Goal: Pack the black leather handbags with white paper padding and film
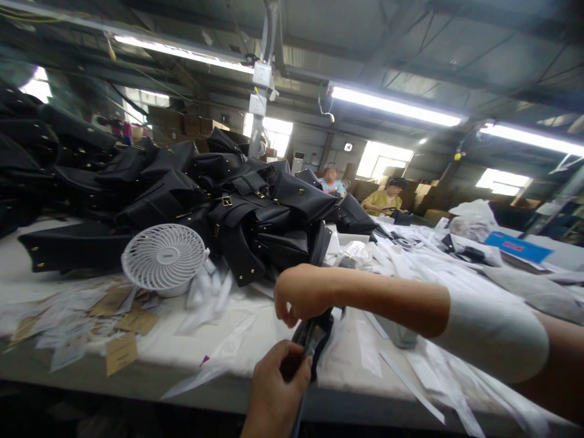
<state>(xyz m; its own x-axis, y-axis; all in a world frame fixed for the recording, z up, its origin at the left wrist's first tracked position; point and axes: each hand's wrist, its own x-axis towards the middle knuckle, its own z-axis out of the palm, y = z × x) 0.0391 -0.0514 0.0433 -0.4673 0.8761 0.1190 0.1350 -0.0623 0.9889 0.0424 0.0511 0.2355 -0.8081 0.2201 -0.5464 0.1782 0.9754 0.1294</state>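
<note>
My left hand (279, 380) is closed at the table's front edge, thumb and fingers pinching a narrow black strap (322, 334). The strap has a shiny, clear-looking patch near the fingertips and runs down past the edge of the table. My right hand (303, 295) reaches in from the right and hovers just above it, wrist bent and fingers curled downward. Whatever those curled fingers hold, if anything, cannot be made out. Behind the hands lies a big heap of black bags (283, 207) with gold-coloured studs and buckles.
A white fan (164, 255) stands left of the hands, near scattered paper tags (121, 353) and clear plastic strips. White strips (424, 261) and a blue box (519, 246) lie on the right. Two people (387, 198) sit beyond the table (205, 359).
</note>
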